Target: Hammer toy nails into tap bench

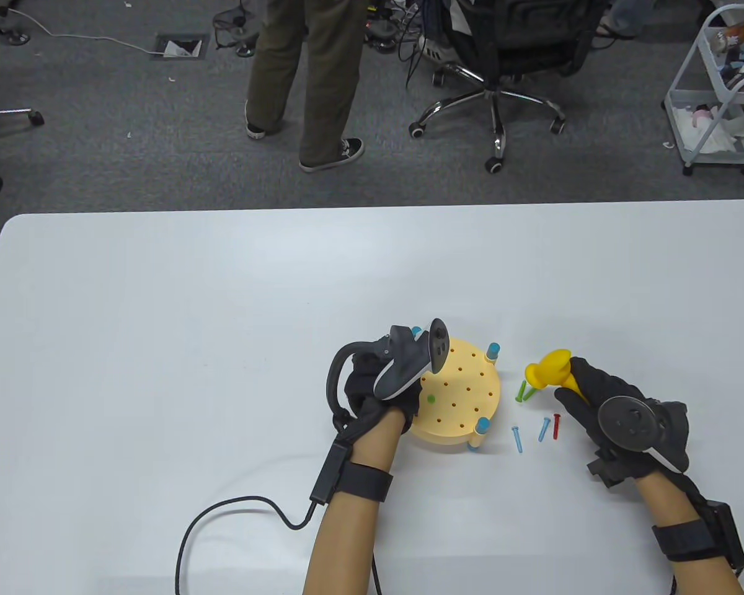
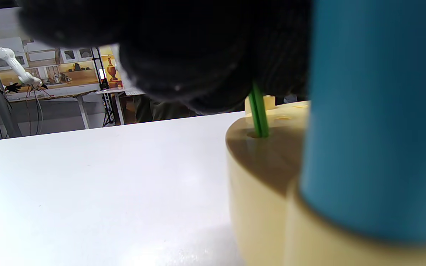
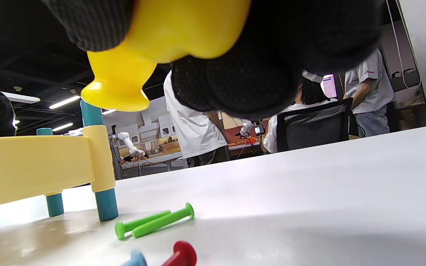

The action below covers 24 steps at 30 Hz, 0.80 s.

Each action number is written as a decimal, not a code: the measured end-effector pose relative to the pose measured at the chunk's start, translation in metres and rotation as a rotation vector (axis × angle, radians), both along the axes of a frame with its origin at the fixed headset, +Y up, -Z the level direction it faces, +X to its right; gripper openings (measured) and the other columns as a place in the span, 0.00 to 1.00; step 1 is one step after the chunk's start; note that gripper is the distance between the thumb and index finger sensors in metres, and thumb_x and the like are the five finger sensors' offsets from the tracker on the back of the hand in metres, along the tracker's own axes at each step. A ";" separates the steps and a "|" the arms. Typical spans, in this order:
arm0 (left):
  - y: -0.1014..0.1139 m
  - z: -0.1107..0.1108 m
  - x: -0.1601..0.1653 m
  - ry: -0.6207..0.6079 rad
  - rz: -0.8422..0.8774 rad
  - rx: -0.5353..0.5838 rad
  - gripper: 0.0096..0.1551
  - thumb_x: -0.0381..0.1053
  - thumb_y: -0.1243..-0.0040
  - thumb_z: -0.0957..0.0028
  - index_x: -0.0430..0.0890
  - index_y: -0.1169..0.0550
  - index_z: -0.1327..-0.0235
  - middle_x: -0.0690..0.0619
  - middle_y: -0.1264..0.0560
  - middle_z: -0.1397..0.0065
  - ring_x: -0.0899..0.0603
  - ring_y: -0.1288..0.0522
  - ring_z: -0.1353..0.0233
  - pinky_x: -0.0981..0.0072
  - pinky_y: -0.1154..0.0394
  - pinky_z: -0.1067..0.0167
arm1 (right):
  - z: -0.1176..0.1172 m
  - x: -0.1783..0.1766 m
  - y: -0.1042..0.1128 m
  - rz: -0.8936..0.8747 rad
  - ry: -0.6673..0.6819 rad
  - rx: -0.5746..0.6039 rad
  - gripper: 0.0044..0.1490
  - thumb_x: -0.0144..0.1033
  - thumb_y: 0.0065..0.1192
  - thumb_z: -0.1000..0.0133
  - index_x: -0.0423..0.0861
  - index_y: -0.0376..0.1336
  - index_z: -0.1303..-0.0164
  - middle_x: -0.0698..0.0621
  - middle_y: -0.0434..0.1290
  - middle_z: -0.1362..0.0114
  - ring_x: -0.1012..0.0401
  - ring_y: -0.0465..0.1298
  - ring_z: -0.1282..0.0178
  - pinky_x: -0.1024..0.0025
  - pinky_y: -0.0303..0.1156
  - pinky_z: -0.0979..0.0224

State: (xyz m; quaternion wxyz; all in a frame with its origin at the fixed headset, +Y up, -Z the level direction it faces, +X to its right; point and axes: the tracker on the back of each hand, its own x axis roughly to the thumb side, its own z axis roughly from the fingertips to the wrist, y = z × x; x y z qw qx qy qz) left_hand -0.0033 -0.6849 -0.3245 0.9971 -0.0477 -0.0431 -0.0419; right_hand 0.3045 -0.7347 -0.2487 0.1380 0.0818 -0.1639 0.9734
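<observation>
The round yellow tap bench (image 1: 465, 396) with blue legs stands on the white table. My left hand (image 1: 415, 404) is at its left edge and pinches a green nail (image 1: 431, 399) that stands upright in a hole. In the left wrist view the nail's shaft (image 2: 259, 116) goes from my fingers (image 2: 205, 55) down into the bench (image 2: 268, 162). My right hand (image 1: 586, 396) grips the yellow toy hammer (image 1: 550, 369) to the right of the bench, its head above the table. In the right wrist view the hammer (image 3: 150, 40) hangs above the loose nails.
Loose nails lie right of the bench: two green (image 1: 526, 392), two blue (image 1: 518, 439) and one red (image 1: 557, 426). They also show in the right wrist view (image 3: 154, 221). A glove cable (image 1: 235, 514) runs along the near table. Beyond the far edge are a person and an office chair (image 1: 490, 93).
</observation>
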 end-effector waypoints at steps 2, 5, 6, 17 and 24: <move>0.000 0.000 0.000 0.003 -0.013 -0.002 0.22 0.51 0.30 0.61 0.50 0.18 0.53 0.44 0.14 0.57 0.49 0.17 0.69 0.61 0.20 0.68 | 0.000 0.000 0.000 0.002 0.001 -0.002 0.42 0.57 0.50 0.50 0.45 0.61 0.30 0.50 0.79 0.46 0.56 0.83 0.59 0.64 0.78 0.51; -0.003 -0.001 0.001 0.001 -0.010 -0.011 0.22 0.51 0.30 0.61 0.50 0.19 0.53 0.45 0.14 0.57 0.49 0.17 0.68 0.61 0.20 0.68 | 0.000 -0.001 -0.001 0.003 0.001 -0.004 0.42 0.57 0.50 0.50 0.45 0.61 0.30 0.50 0.79 0.46 0.56 0.83 0.59 0.64 0.78 0.51; -0.003 -0.001 0.001 0.000 -0.012 -0.001 0.22 0.51 0.30 0.61 0.50 0.18 0.53 0.45 0.14 0.57 0.49 0.17 0.68 0.61 0.20 0.68 | 0.000 -0.001 -0.001 0.004 0.002 -0.004 0.42 0.57 0.50 0.50 0.45 0.61 0.30 0.50 0.79 0.46 0.56 0.83 0.59 0.64 0.78 0.51; 0.013 0.012 -0.012 -0.061 0.056 0.038 0.36 0.61 0.41 0.60 0.47 0.25 0.38 0.43 0.19 0.42 0.46 0.18 0.59 0.58 0.22 0.61 | -0.001 -0.002 -0.002 0.014 0.006 -0.008 0.42 0.57 0.50 0.50 0.45 0.61 0.30 0.50 0.79 0.46 0.56 0.82 0.58 0.64 0.78 0.51; 0.007 0.049 -0.060 -0.116 0.440 0.040 0.39 0.65 0.41 0.61 0.46 0.24 0.38 0.40 0.19 0.42 0.45 0.18 0.58 0.58 0.23 0.62 | 0.000 -0.005 -0.002 0.003 0.008 0.005 0.42 0.57 0.50 0.50 0.45 0.61 0.30 0.50 0.79 0.46 0.56 0.82 0.58 0.64 0.78 0.51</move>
